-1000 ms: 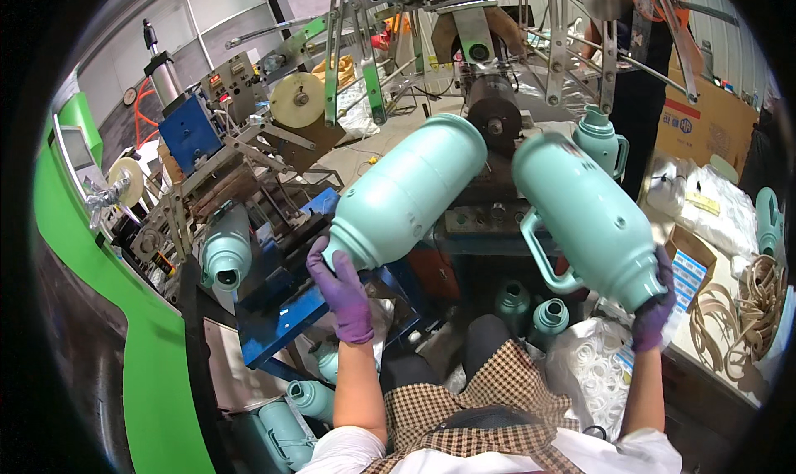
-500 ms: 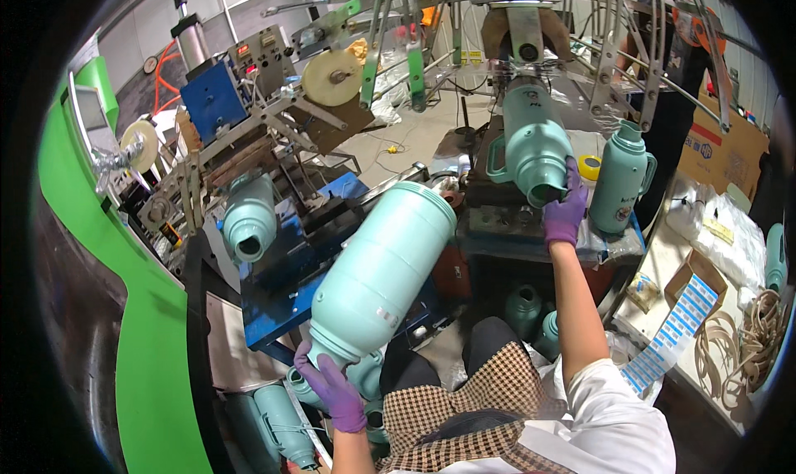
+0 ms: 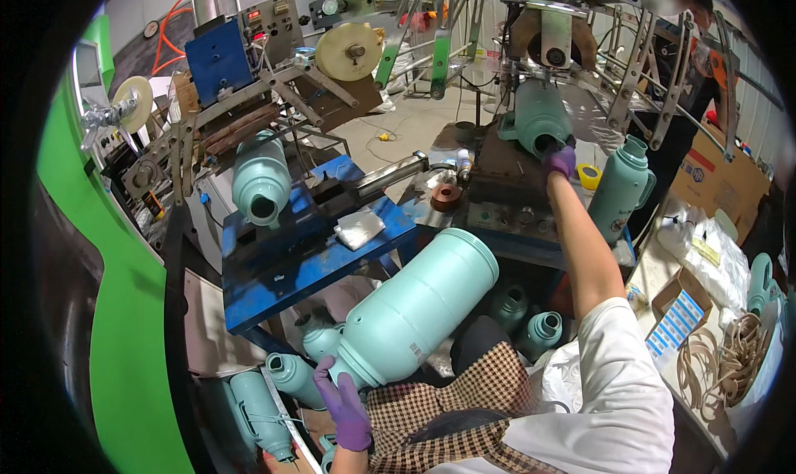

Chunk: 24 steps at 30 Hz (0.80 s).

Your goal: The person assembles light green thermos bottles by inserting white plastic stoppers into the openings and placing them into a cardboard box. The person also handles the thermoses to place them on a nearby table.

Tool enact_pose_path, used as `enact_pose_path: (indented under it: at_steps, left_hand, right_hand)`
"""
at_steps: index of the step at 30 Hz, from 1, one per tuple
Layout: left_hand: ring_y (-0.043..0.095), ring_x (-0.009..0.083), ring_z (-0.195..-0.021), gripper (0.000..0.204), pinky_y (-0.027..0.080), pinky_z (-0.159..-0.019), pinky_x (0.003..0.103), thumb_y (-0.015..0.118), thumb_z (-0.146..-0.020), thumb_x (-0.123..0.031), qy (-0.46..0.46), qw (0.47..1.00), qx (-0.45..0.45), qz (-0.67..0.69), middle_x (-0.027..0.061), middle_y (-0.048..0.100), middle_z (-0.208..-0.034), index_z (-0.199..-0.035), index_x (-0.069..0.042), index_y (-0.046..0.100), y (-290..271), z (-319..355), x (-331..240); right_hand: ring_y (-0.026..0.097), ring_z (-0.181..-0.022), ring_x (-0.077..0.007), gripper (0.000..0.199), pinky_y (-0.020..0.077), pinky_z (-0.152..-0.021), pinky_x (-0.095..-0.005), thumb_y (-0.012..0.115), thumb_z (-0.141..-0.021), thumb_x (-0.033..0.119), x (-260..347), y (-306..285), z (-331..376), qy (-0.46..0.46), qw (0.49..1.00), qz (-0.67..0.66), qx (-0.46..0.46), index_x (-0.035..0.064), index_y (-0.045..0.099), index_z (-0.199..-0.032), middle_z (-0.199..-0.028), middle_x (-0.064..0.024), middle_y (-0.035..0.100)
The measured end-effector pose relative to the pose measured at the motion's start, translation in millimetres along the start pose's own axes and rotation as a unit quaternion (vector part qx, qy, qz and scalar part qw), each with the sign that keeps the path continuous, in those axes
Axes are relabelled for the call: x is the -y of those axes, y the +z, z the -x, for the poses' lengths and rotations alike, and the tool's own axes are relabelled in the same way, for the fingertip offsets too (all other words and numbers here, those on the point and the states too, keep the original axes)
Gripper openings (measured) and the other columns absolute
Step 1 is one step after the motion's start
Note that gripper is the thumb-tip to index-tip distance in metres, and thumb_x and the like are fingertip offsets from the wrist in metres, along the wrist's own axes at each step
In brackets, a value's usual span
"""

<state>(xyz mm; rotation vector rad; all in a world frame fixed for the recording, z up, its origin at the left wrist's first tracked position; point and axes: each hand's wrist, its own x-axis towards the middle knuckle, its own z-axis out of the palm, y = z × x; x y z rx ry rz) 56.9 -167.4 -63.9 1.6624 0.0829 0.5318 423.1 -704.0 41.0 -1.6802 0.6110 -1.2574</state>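
Note:
A large teal thermos flask body (image 3: 421, 308) slants across the space before my lap, its neck toward my left hand (image 3: 342, 406). That hand, in a purple glove, is closed on the neck at the lower left. My right arm reaches far forward, where my gloved right hand (image 3: 561, 161) grips the mouth of a second teal thermos flask (image 3: 537, 109). This flask lies on the machine, mouth toward me, its handle to the left. Just right of my right hand an upright teal flask (image 3: 622, 188) stands beside a yellow tape roll (image 3: 589, 176).
Another teal flask (image 3: 262, 180) lies on the left machine, above a blue bench (image 3: 315, 263). Several flasks, including one standing low (image 3: 543, 329), are around my legs. Metal linkage arms (image 3: 655, 84) hang overhead. At right are a cardboard box (image 3: 717, 180) and a label sheet (image 3: 676, 325).
The flask in my left hand has shifted right and down. My right hand has moved farther forward, and its flask sits deeper under the machine. The whole view has shifted; a person shows more at right.

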Motion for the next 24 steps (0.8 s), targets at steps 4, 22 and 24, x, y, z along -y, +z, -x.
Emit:
enact_pose_path:
  at_steps: [4, 22, 24]
  left_hand:
    - [0.044, 0.0219, -0.12, 0.04, 0.032, -0.109, 0.036, 0.048, -0.102, -0.019, -0.017, 1.0, -0.004, 0.003, 0.013, 0.044, -0.132, -0.135, 0.001, 0.041, -6, 4, -13]
    - [0.045, 0.0213, -0.117, 0.041, 0.036, -0.105, 0.036, 0.051, -0.103, -0.025, 0.001, 0.993, -0.023, -0.114, 0.0124, 0.045, -0.13, -0.134, -0.001, 0.042, -31, 18, -16]
    - [0.045, 0.0213, -0.118, 0.041, 0.035, -0.106, 0.036, 0.051, -0.103, -0.026, -0.003, 0.998, 0.02, -0.06, 0.0123, 0.045, -0.129, -0.133, 0.0, 0.042, -5, 18, -19]
  right_hand:
    - [0.063, -0.117, -0.036, 0.062, 0.0473, -0.097, -0.0411, 0.068, -0.086, 0.021, 20, 15, 37, 0.101, 0.979, -0.173, -0.031, 0.005, 0.05, -0.143, -0.133, -0.0209, 0.063]
    - [0.062, -0.119, -0.0307, 0.05, 0.0467, -0.101, -0.0441, 0.081, -0.081, 0.032, -86, 154, 51, 0.372, 0.803, -0.422, -0.199, 0.0091, 0.067, -0.124, -0.131, -0.0137, 0.065]
    - [0.062, -0.12, -0.0313, 0.049, 0.0463, -0.102, -0.0446, 0.081, -0.081, 0.031, -130, 118, -86, 0.352, 0.789, -0.425, -0.271, 0.0089, 0.068, -0.123, -0.132, -0.0137, 0.065]
